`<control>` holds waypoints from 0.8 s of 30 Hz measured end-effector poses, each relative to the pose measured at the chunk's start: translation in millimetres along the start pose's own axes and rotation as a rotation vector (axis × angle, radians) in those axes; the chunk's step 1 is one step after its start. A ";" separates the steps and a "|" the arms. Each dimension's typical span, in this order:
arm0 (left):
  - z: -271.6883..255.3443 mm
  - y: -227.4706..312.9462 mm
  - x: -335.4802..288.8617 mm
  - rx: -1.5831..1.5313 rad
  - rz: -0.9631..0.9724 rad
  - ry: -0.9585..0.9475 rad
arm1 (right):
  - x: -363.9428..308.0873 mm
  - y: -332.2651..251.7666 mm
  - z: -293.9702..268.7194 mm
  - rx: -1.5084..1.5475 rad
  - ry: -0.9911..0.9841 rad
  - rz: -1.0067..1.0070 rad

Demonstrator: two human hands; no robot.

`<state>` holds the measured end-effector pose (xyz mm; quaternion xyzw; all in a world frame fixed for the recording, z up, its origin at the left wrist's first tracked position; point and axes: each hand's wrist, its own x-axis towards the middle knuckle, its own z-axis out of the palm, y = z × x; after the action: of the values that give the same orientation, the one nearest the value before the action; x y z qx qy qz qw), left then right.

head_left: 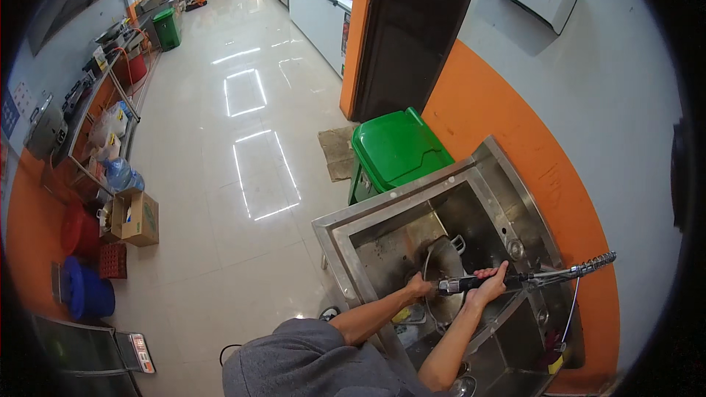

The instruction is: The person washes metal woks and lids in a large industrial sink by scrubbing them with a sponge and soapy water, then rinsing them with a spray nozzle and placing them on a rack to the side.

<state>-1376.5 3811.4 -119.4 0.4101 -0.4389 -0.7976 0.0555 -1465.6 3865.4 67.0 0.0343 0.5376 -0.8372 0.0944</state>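
My right hand (488, 288) is wrapped round the black handle of a spring-hose tap sprayer (462, 284), whose metal nozzle points left. Just in front of the nozzle is my left hand (419, 286), its fingers closed at the left side of a large round metal pot (443, 256). What they hold, if anything, is hidden. The pot sits tilted in the left basin of a stainless steel sink (334, 239), with a loop handle (458, 243) at its far side. Below my left forearm lie a yellow sponge (401, 315) and a small clear tray (416, 314).
A green lidded bin (401, 148) stands beyond the sink, by a flattened cardboard piece (336, 153). The orange and grey wall (507, 114) borders the sink's right. A second basin (515, 345) lies nearer me. Across the tiled floor are a blue tub (92, 290) and a cardboard box (140, 219).
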 end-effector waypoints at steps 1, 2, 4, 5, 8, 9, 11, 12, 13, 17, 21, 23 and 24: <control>-12.7 -8.5 16.9 0.022 -0.065 0.062 | -8.6 -1.6 9.2 -0.001 -0.032 0.017; -20.8 -15.0 26.4 0.047 -0.138 0.113 | -12.5 -3.7 13.1 -0.009 -0.090 0.040; -2.0 5.7 4.4 0.078 -0.205 0.163 | 0.1 -12.3 -5.3 -0.021 -0.077 0.034; 5.6 14.5 -8.0 0.094 -0.257 0.240 | 3.5 -17.4 -12.7 -0.028 -0.066 0.035; -10.6 -4.7 9.4 -0.302 -0.252 0.151 | -6.6 -18.2 -4.3 -0.048 -0.117 0.026; -5.3 1.4 5.6 -0.294 -0.253 0.141 | -2.4 -17.2 -10.7 -0.061 -0.094 -0.020; 6.5 18.4 -18.3 -0.617 -0.224 0.068 | 8.4 -16.2 -28.5 -0.082 -0.046 -0.053; 3.8 17.9 -16.5 -0.624 -0.215 0.077 | 9.6 -16.1 -28.4 -0.084 0.038 -0.150; 2.7 16.8 -15.0 -0.666 -0.228 0.075 | 11.7 -14.7 -25.6 -0.085 0.123 -0.247; -2.2 15.0 -4.9 -0.884 -0.287 -0.005 | 27.8 -30.3 -36.9 0.098 0.119 -0.389; 7.8 32.6 -8.9 -0.968 -0.288 -0.013 | -5.2 -32.4 -33.8 0.210 -0.071 -0.181; 14.8 35.2 -10.6 -1.075 -0.278 0.075 | -28.5 -33.0 -24.1 0.173 -0.081 -0.120; 16.6 37.1 -7.4 -1.180 -0.378 0.118 | -31.6 -31.0 -25.1 0.226 -0.114 -0.062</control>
<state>-1393.4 3803.0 -82.7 0.4244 0.1600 -0.8777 0.1547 -1441.9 3904.5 89.2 -0.0198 0.4342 -0.8956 0.0944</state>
